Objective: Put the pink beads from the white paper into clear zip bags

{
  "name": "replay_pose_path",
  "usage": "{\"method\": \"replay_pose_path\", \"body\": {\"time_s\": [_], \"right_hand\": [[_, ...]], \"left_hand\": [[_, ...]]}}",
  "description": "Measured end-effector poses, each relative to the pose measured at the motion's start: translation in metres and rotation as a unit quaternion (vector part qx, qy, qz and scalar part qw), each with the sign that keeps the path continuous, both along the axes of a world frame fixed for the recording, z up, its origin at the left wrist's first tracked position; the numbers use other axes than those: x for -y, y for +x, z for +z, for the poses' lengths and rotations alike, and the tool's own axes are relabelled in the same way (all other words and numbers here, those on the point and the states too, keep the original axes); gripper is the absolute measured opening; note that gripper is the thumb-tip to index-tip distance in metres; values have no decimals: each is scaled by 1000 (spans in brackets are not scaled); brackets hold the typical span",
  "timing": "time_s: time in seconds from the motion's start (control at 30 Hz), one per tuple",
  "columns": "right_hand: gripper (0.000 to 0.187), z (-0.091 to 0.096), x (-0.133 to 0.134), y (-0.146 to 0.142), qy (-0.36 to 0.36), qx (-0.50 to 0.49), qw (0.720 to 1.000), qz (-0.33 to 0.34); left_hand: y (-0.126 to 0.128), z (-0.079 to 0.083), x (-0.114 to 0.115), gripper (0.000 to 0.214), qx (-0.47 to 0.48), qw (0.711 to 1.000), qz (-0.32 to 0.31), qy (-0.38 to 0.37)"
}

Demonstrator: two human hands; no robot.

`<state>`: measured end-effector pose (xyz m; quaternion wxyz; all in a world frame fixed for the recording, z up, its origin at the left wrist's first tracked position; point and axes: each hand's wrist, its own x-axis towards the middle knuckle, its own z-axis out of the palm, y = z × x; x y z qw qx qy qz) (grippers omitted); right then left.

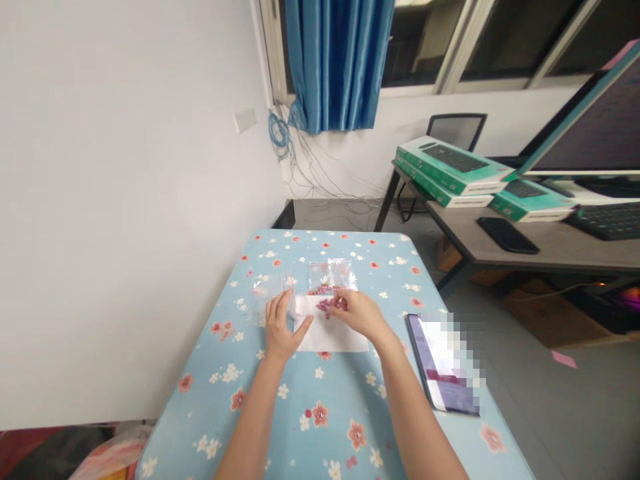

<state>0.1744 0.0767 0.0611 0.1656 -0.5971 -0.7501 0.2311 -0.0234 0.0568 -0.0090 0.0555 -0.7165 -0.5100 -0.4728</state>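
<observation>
A white sheet of paper (333,337) lies on the table with a small pile of dark pink beads (324,307) on it. My right hand (357,312) reaches in over the pile, thumb and fingertips pinched together at the beads; what is between them is too small to make out. At the paper's left edge rests my left hand (284,327), thumb spread away from the fingers, touching the paper and a clear plastic bag (270,285). Just beyond the paper is another clear zip bag (333,270) with pink beads near its lower edge.
A blue flowered cloth covers the table (320,387). To the right lies a phone (440,373) with its screen lit. A desk (480,233) at the right bears green keyboard boxes (450,167), a black phone (507,235) and a monitor (595,127). A white wall (125,200) borders the left.
</observation>
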Motion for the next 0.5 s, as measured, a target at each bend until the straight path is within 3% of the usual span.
{"method": "replay_pose_path", "body": {"time_s": [0.2,0.5], "right_hand": [[16,-15,-3,-6,-33,97,995,-3],[12,-27,-4,-13,-28,135,990,6]], "left_hand": [[0,-1,0,61,-5,1000,4,-3],[-1,-2,-1,62,-9,1000,-2,6]]}}
